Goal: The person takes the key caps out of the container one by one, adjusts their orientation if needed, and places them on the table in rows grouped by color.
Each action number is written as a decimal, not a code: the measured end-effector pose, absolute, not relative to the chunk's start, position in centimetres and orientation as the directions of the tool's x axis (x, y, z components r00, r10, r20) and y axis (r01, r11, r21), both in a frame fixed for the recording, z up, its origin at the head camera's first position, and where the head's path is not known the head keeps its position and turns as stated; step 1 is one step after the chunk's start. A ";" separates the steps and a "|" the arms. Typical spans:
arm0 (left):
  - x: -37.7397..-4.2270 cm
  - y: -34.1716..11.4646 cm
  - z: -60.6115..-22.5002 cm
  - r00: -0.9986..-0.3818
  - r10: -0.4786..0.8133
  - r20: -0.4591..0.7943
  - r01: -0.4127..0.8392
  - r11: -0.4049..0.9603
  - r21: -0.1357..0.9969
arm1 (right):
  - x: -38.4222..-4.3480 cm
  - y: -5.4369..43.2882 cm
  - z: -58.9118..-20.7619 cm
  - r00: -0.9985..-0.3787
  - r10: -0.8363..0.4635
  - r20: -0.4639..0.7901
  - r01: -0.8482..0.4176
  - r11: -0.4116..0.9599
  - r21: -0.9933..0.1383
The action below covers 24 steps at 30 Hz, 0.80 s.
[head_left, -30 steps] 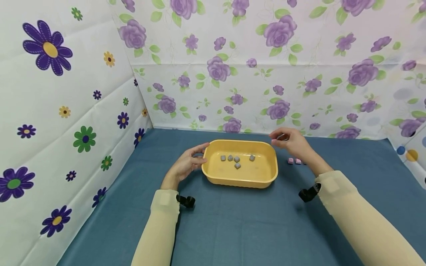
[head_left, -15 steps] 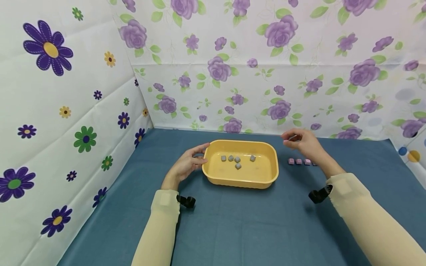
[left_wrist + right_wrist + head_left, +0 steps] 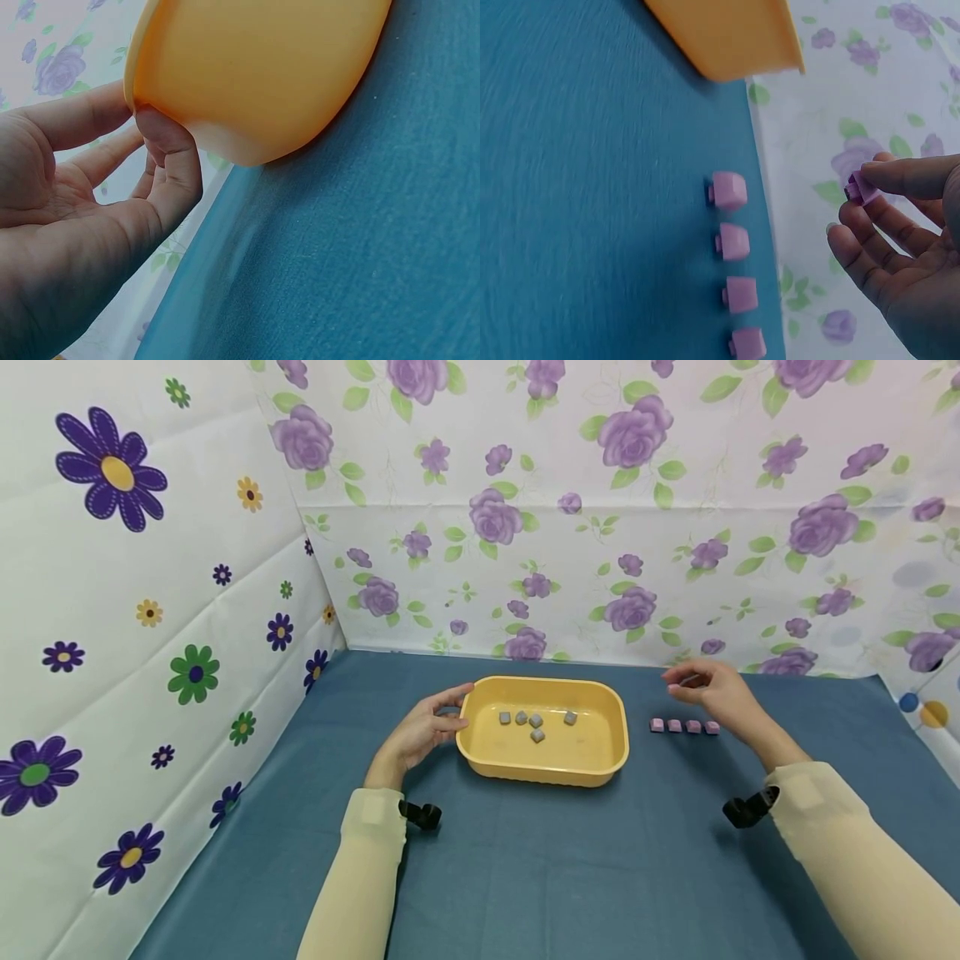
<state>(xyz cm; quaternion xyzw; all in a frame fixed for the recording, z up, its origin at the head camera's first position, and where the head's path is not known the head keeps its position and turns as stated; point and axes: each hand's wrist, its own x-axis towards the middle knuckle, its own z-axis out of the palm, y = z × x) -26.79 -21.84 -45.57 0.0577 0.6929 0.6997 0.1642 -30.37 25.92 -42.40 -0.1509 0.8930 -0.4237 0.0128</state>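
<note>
My left hand (image 3: 422, 731) pinches the left rim of a yellow plastic tub (image 3: 540, 772) between thumb and fingers; the left wrist view shows the thumb against the tub's outer wall (image 3: 255, 67). Inside the tub lie several small grey pieces (image 3: 537, 736), shaped like keycaps. Raised at the tub's right, my right hand (image 3: 716, 697) pinches a small pink keycap (image 3: 865, 187) between thumb and fingers. Below that hand, several matching pink keycaps (image 3: 735, 241) lie on their sides in a straight row, stems showing.
A blue cloth (image 3: 525, 877) covers the table. Behind it hangs a white sheet with purple roses (image 3: 495, 518), and a flowered sheet (image 3: 187, 568) closes off the left side. Black wrist cameras (image 3: 750, 808) sit at both cuffs.
My right hand has moved right, away from the tub's right end, uncovering the whole row of pink keycaps. My left hand and the tub stay in place.
</note>
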 end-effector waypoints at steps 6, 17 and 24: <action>-26.7 -21.9 -45.6 -0.940 0.306 -0.152 -0.156 0.011 0.988 | -30.3 27.0 -42.8 -0.962 -0.259 0.084 -0.228 0.600 -0.766; -26.8 -21.9 -45.6 -0.939 0.310 -0.148 -0.152 0.010 0.988 | -30.2 29.1 -43.3 -0.970 -0.236 0.064 -0.200 0.616 -0.762; -26.7 -21.9 -45.6 -0.940 0.311 -0.143 -0.148 0.009 0.989 | -30.2 30.7 -43.9 -0.974 -0.221 0.059 -0.189 0.628 -0.755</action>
